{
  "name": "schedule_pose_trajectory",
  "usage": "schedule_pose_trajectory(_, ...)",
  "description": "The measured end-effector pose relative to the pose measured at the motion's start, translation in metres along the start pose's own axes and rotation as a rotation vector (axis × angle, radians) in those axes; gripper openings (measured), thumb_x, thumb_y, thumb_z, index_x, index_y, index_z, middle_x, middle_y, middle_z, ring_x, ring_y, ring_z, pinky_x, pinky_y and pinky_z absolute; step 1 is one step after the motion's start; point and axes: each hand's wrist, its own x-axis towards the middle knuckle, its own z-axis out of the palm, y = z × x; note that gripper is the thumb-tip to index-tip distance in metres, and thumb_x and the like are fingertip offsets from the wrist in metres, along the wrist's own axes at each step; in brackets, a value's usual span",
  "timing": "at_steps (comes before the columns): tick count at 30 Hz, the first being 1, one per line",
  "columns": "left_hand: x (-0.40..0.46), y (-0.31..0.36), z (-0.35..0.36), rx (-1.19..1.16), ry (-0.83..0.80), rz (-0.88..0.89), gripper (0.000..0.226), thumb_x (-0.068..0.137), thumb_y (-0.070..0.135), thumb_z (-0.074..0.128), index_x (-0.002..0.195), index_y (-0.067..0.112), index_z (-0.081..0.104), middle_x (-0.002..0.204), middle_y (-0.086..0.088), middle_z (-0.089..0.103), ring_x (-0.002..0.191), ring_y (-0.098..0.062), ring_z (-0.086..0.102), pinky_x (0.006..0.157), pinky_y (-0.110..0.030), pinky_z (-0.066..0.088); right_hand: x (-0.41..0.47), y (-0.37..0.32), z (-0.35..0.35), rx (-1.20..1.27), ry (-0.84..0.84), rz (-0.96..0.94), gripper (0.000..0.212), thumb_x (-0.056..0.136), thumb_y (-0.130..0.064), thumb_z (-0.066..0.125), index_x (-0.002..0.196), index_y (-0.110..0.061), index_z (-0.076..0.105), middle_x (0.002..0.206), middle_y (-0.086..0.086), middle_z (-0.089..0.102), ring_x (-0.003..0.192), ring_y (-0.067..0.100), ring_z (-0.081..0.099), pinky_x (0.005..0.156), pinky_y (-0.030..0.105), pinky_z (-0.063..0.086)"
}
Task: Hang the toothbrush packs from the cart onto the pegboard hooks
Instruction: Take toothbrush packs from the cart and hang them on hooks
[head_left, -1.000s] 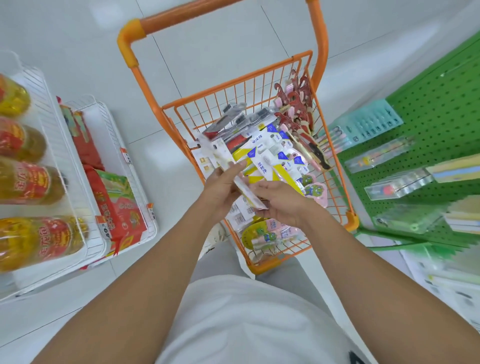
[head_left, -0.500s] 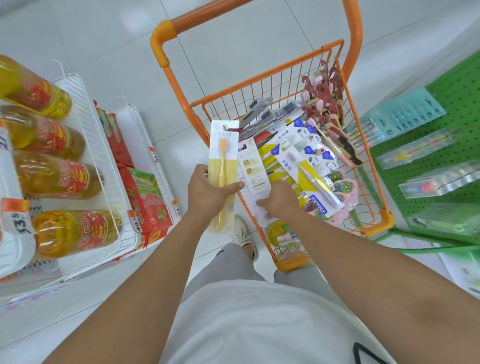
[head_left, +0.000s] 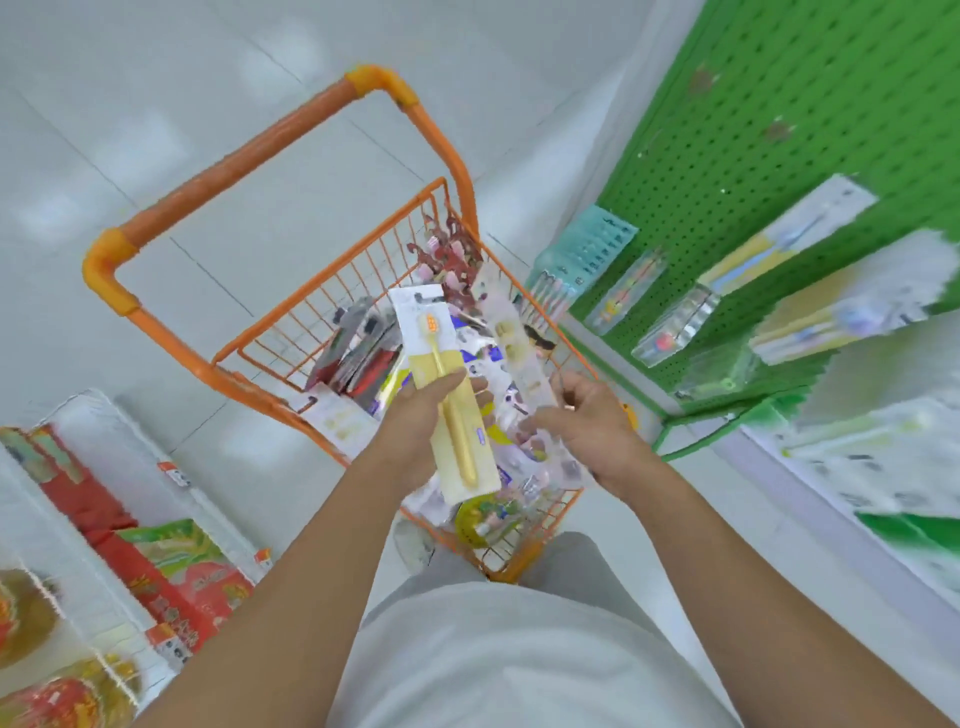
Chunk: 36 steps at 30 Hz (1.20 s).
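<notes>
My left hand (head_left: 415, 428) grips a yellow toothbrush pack (head_left: 435, 343) upright over the orange cart (head_left: 322, 283). My right hand (head_left: 592, 431), just to its right, pinches the lower end of a long white pack (head_left: 511, 338) raised above the cart; motion blur hides the exact finger hold. The basket holds several more packs (head_left: 363, 353), dark, red and blue-white ones. The green pegboard (head_left: 779, 104) stands to the right, beyond my right hand, with a few packs (head_left: 587, 254) hanging on its hooks.
White wire shelves on the left carry red snack packets (head_left: 171, 571) and oil bottles (head_left: 31, 623). The cart's orange handle (head_left: 234, 171) points away from me. A green shelf edge (head_left: 727, 421) juts out below the pegboard, close to the cart's right side.
My left hand has carried the yellow pack from the cart's left side to above the basket. My right hand has lifted a white pack out of the cart. The view has swung toward the pegboard.
</notes>
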Motion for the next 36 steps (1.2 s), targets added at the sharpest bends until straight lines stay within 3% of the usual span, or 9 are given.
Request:
schedule_pose_trajectory(2, 0.006, 0.003, 0.033, 0.024, -0.063, -0.004, 0.032, 0.086, 0.023, 0.072, 0.114, 0.008, 0.067, 0.106, -0.014, 0.072, 0.097, -0.029, 0.071, 0.079, -0.045, 0.060, -0.008, 0.001, -0.015, -0.268, 0.138, -0.184, 0.034, 0.065, -0.002, 0.075, 0.064, -0.015, 0.043, 0.073, 0.002, 0.047, 0.062, -0.003, 0.052, 0.063, 0.026, 0.043)
schedule_pose_trajectory(7, 0.018, -0.008, 0.100, 0.148, -0.116, 0.059, 0.032, 0.078, 0.000, 0.078, 0.108, 0.004, 0.067, 0.102, -0.021, 0.071, 0.088, -0.034, 0.071, 0.076, -0.055, 0.058, -0.031, 0.017, -0.055, -0.306, 0.333, -0.363, 0.022, 0.063, -0.002, 0.088, 0.071, -0.013, 0.070, 0.117, -0.010, 0.046, 0.114, -0.009, 0.049, 0.084, 0.013, 0.043)
schedule_pose_trajectory(15, 0.033, -0.017, 0.163, 0.518, -0.173, 0.125, 0.033, 0.074, 0.006, 0.084, 0.104, 0.013, 0.073, 0.097, -0.003, 0.077, 0.091, -0.022, 0.074, 0.078, -0.039, 0.060, -0.025, 0.011, -0.144, 0.124, 0.326, -0.095, 0.026, 0.088, -0.024, 0.076, 0.111, -0.022, 0.063, 0.087, 0.001, 0.072, 0.081, 0.014, 0.066, 0.071, 0.022, 0.053)
schedule_pose_trajectory(18, 0.037, -0.020, 0.197, 0.673, -0.206, 0.206, 0.028, 0.071, 0.007, 0.086, 0.095, 0.015, 0.075, 0.088, 0.004, 0.078, 0.080, -0.009, 0.074, 0.066, -0.022, 0.057, -0.010, 0.010, -0.179, 0.151, 0.196, -0.139, 0.007, 0.093, -0.016, 0.070, 0.092, -0.009, 0.069, 0.074, 0.011, 0.062, 0.071, 0.019, 0.058, 0.072, 0.036, 0.051)
schedule_pose_trajectory(22, 0.058, -0.030, 0.241, 0.741, -0.179, 0.264, 0.016, 0.077, 0.014, 0.083, 0.091, 0.018, 0.076, 0.085, 0.004, 0.077, 0.076, -0.008, 0.073, 0.064, -0.020, 0.057, 0.015, 0.022, -0.213, 0.190, 0.292, -0.155, 0.021, 0.092, -0.029, 0.069, 0.092, -0.008, 0.067, 0.085, 0.034, 0.061, 0.073, 0.024, 0.052, 0.067, 0.039, 0.044)
schedule_pose_trajectory(24, 0.068, -0.035, 0.258, 0.741, -0.114, 0.259, 0.005, 0.085, 0.026, 0.077, 0.088, 0.022, 0.075, 0.081, 0.006, 0.076, 0.075, -0.009, 0.072, 0.063, -0.018, 0.055, 0.028, 0.030, -0.226, 0.273, 0.425, -0.148, 0.007, 0.095, -0.021, 0.066, 0.089, -0.019, 0.070, 0.085, 0.020, 0.070, 0.072, 0.023, 0.056, 0.064, 0.032, 0.045)
schedule_pose_trajectory(27, 0.079, -0.041, 0.268, 0.767, -0.071, 0.243, 0.006, 0.092, 0.033, 0.068, 0.088, 0.028, 0.070, 0.082, 0.009, 0.072, 0.078, -0.009, 0.068, 0.067, -0.014, 0.052, 0.049, 0.039, -0.241, 0.287, 0.545, -0.127, 0.021, 0.096, -0.008, 0.061, 0.089, -0.026, 0.069, 0.086, -0.002, 0.075, 0.067, 0.005, 0.062, 0.063, 0.025, 0.046)
schedule_pose_trajectory(31, 0.089, -0.047, 0.261, 0.803, -0.083, 0.204, 0.022, 0.089, 0.033, 0.072, 0.109, 0.023, 0.071, 0.100, 0.000, 0.076, 0.097, -0.022, 0.071, 0.089, -0.039, 0.057, 0.073, 0.043, -0.246, 0.240, 0.583, -0.108, 0.012, 0.096, -0.007, 0.061, 0.094, -0.016, 0.069, 0.089, 0.002, 0.075, 0.075, 0.011, 0.067, 0.072, 0.029, 0.052)
schedule_pose_trajectory(36, 0.095, -0.044, 0.255, 0.805, -0.004, 0.209, 0.021, 0.086, 0.028, 0.076, 0.104, 0.019, 0.073, 0.094, -0.001, 0.076, 0.089, -0.021, 0.072, 0.079, -0.034, 0.058, 0.103, 0.052, -0.252, 0.209, 0.603, -0.057, 0.006, 0.096, -0.012, 0.062, 0.097, -0.011, 0.067, 0.091, 0.016, 0.072, 0.072, 0.024, 0.062, 0.072, 0.034, 0.051)
